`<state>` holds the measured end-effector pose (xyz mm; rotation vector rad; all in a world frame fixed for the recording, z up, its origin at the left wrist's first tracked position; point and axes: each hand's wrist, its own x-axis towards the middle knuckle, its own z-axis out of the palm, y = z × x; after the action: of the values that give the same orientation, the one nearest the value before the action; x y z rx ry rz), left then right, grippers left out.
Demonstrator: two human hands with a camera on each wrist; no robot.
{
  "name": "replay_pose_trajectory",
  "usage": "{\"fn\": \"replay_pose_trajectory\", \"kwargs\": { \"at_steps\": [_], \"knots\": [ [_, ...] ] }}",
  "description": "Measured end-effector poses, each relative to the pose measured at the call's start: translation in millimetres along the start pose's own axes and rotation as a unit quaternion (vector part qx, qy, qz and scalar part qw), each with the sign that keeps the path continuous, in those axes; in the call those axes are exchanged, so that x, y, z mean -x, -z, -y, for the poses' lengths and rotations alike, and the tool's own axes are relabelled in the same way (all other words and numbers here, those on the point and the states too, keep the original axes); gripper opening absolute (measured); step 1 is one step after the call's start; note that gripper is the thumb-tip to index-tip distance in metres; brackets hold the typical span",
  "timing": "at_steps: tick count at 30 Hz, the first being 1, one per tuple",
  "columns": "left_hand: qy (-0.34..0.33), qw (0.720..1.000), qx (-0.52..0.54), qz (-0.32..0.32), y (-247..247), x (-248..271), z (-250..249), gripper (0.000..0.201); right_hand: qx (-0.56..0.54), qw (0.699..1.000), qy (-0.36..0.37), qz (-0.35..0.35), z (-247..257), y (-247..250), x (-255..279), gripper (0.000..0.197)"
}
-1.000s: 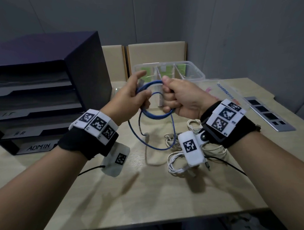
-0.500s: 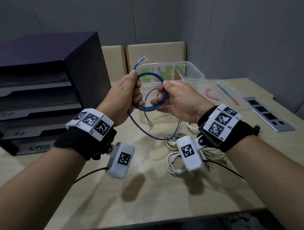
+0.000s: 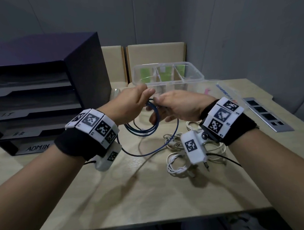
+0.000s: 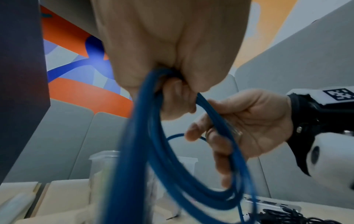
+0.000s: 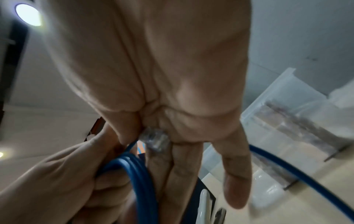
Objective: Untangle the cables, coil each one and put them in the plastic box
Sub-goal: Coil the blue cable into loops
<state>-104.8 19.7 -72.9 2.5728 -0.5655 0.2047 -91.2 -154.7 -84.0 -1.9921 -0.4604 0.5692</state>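
Note:
A blue network cable (image 3: pixel 143 133) hangs as a small coil of several turns between my hands, above the table. My left hand (image 3: pixel 134 101) grips the top of the coil (image 4: pixel 172 174) in its curled fingers. My right hand (image 3: pixel 175 104) meets it there, with the thumb holding the cable's clear plug (image 5: pixel 155 141) against the base of the nearly straight fingers. A loose blue loop sags to the table. White cables (image 3: pixel 175 168) lie tangled under my right wrist. The clear plastic box (image 3: pixel 196 72) stands open just behind my hands.
A black paper organizer (image 3: pixel 61 88) fills the left side of the table. The box's clear lid (image 3: pixel 224 91) lies right of the box, with a grey plate with black squares (image 3: pixel 267 115) beyond it. A thin black cable (image 3: pixel 231 161) runs out from the white tangle.
Both hands came lower and closer together. The coil now hangs down. The plug end that stuck up above my left hand is now in my right palm.

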Motion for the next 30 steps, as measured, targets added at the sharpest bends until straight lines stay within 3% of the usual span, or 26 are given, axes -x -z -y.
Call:
{"fn": "replay_pose_trajectory", "kwargs": {
  "at_steps": [3,5,7,9,15,18,22,27,30],
  "knots": [
    [0.005,0.998,0.037,-0.054,-2,-4,2,0.036,-0.112,0.993,0.038,-0.009,-5,-9,-3,0.033],
    [0.026,0.984,0.161,-0.073,-3,-6,4,0.034,-0.204,0.977,0.059,-0.032,-2,-10,-5,0.033],
    [0.058,0.943,0.319,-0.074,-3,-5,4,0.029,-0.252,0.964,0.068,-0.056,3,-9,-5,0.035],
    [0.075,0.906,0.412,-0.066,-5,-2,4,0.032,-0.272,0.956,0.085,-0.072,7,-8,-6,0.037],
    [0.084,0.814,0.572,-0.054,-11,1,4,0.042,-0.400,0.899,0.133,-0.121,12,-9,-9,0.040],
    [0.076,0.783,0.616,-0.045,-9,0,2,0.044,-0.452,0.873,0.141,-0.120,13,-9,-10,0.041],
    [0.073,0.808,0.580,-0.072,5,-3,-3,0.042,-0.389,0.911,0.118,-0.074,10,-2,-3,0.035],
    [0.049,0.912,0.405,-0.039,10,-2,-8,0.034,-0.301,0.948,0.098,-0.017,18,5,5,0.035],
    [0.025,0.934,0.353,-0.054,11,-5,-12,0.031,-0.314,0.944,0.100,0.004,22,-1,6,0.042]
  ]
}}
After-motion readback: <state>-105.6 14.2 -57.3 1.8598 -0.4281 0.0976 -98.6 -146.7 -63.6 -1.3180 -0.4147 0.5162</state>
